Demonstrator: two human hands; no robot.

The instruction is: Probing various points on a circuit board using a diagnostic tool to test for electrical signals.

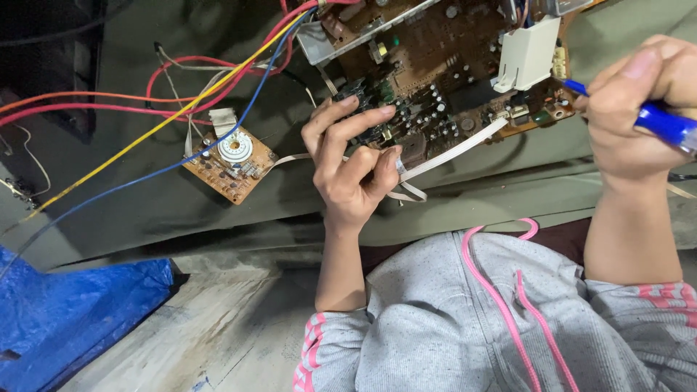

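A large brown circuit board (435, 51), crowded with small components, lies on an olive-green cloth at the top middle. My left hand (348, 163) holds its near edge, with the fingers curled over the components and a flat white ribbon cable (457, 149). My right hand (632, 109) at the far right is closed around a blue-handled tool (664, 122). The tool's tip (573, 87) points at the right end of the board. A white plastic block (526, 54) stands on the board between my two hands.
A small brown board with a round white socket (232, 163) lies to the left. Red, yellow, blue and orange wires (181, 109) run from it to the big board. A blue tarp (65, 312) lies at the lower left. My grey hoodie with pink cords (494, 312) fills the bottom.
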